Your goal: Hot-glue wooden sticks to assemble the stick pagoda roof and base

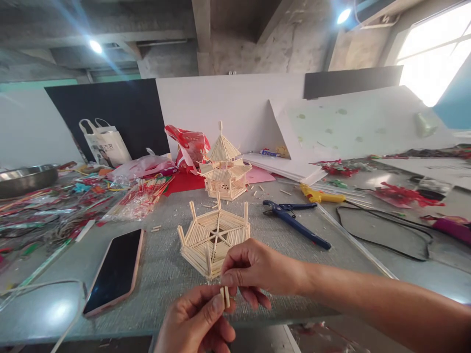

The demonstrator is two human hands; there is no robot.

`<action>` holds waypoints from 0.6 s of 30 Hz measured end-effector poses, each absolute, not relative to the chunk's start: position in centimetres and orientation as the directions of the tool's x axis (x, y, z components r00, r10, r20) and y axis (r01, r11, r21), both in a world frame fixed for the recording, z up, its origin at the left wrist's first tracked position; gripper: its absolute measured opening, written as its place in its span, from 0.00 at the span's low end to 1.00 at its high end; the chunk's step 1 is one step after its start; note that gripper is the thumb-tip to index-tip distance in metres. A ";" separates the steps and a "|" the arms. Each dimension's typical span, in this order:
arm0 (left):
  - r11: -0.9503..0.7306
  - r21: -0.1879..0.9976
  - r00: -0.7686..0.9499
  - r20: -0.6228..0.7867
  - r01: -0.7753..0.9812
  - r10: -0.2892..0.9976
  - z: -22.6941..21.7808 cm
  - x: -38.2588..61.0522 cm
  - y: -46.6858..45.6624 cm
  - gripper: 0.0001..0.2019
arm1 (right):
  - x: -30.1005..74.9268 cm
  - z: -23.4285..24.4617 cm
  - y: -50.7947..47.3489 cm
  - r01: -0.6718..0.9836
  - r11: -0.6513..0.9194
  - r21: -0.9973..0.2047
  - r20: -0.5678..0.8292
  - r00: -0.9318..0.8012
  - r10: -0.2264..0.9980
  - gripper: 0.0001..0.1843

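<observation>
My left hand (196,321) is low at the table's front edge, thumb and fingers pinched on short wooden sticks (224,297). My right hand (257,269) comes in from the right and pinches the top of the same sticks. Just behind both hands stands a hexagonal stick base (211,235) with upright posts. Farther back is a finished stick pagoda (223,164).
A phone (115,270) lies face up at the left. Blue pliers (294,219) and a yellow tool (322,196) lie at the right, near a black cord (382,223). A packet of sticks (138,201), bags and red scraps crowd the left and back.
</observation>
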State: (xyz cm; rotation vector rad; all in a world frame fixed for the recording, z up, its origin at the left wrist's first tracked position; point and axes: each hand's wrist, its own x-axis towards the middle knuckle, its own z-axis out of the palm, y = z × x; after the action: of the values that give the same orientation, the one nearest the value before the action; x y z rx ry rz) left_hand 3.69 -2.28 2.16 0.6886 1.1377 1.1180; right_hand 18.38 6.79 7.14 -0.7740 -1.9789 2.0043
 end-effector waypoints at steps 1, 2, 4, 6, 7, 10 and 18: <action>0.344 0.871 0.020 -0.360 -0.350 0.933 2.2 3.7 -2.3 0.16 | 18.4 7.0 6.9 0.210 -0.043 -0.977 -0.202 -0.831 0.519 0.16; 0.349 0.862 0.021 -0.368 -0.367 0.930 2.3 3.8 -2.3 0.16 | 18.4 6.8 7.0 0.217 -0.021 -0.976 -0.196 -0.828 0.526 0.15; 0.356 0.845 0.032 -0.375 -0.399 0.926 2.4 3.9 -2.3 0.15 | 18.5 6.4 7.1 0.233 0.003 -0.972 -0.196 -0.823 0.533 0.13; 0.361 0.825 0.036 -0.385 -0.435 0.922 2.5 4.1 -2.4 0.15 | 18.4 6.3 7.2 0.249 0.003 -0.968 -0.208 -0.814 0.542 0.11; 0.364 0.816 0.033 -0.392 -0.449 0.919 2.5 4.1 -2.4 0.14 | 18.4 6.3 7.1 0.254 -0.001 -0.967 -0.213 -0.809 0.548 0.11; 0.388 0.796 0.037 -0.421 -0.465 0.906 2.4 4.2 -2.4 0.14 | 18.3 6.5 6.9 0.252 -0.003 -0.968 -0.210 -0.799 0.564 0.10; 0.403 0.771 0.073 -0.425 -0.493 0.902 2.4 4.1 -2.4 0.13 | 18.1 6.3 6.6 0.231 0.007 -0.973 -0.184 -0.795 0.579 0.13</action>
State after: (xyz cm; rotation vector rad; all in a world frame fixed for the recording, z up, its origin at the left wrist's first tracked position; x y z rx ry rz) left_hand 4.08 -2.35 2.38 0.4936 1.0315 1.1136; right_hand 18.15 6.57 6.28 -0.8412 -2.0173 1.8596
